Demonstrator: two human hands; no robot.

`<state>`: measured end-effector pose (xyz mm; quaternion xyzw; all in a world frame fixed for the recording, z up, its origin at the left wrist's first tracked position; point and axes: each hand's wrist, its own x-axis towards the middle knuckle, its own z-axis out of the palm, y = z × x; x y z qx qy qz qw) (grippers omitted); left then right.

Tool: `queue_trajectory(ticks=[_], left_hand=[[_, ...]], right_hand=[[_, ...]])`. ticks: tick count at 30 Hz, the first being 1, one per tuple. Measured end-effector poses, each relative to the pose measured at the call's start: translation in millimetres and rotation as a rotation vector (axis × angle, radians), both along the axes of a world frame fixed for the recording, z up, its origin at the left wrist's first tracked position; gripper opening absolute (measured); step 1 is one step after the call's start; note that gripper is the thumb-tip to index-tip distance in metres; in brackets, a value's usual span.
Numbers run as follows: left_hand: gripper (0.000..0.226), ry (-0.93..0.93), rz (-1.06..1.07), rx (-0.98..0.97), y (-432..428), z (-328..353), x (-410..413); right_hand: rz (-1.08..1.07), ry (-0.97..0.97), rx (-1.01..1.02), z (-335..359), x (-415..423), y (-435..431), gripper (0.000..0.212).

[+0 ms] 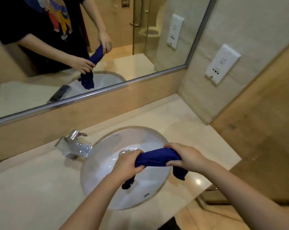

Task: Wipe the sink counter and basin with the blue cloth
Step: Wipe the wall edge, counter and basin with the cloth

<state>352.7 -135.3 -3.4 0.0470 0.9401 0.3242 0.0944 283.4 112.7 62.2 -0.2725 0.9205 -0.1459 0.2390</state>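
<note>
Head view: blue cloth is rolled into a thick rope and held above the white basin. Left hand has fingers curled tight round one end; right hand grips the other end likewise. Loose cloth tails hang below each fist. Chrome faucet stands on the beige counter, left of the basin. Mirror reflects both hands on the cloth.

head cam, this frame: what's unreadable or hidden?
Head view:
- blue cloth: the gripped parts are hidden inside the left hand and right hand.
- drain: mostly behind the left hand.
- blue mark on the basin: too small to read.
- counter: cut off by the left and bottom edges.
</note>
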Motion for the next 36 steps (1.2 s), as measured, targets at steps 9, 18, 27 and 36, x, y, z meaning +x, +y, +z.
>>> queue_trajectory(ticks=[9,18,27,36], left_hand=[[0.03,0.219,-0.034,-0.248,99.3,22.7,-147.2],[0.04,-0.115,-0.108,-0.434,197.0,-41.5,-231.9],[0.074,-0.255,-0.167,-0.576,216.6,-73.6,-207.3],[0.075,-0.308,-0.378,-0.616,228.6,-66.3,-158.1]], right_hand=[[-0.101,0.262,-0.028,-10.1,-105.2,94.8,0.037],[-0.119,0.36,0.226,-109.0,-199.9,166.4,0.04],[-0.202,0.063,0.046,-167.2,-149.0,217.9,0.067],[-0.45,-0.006,-0.022,-172.8,-70.1,226.2,0.068]])
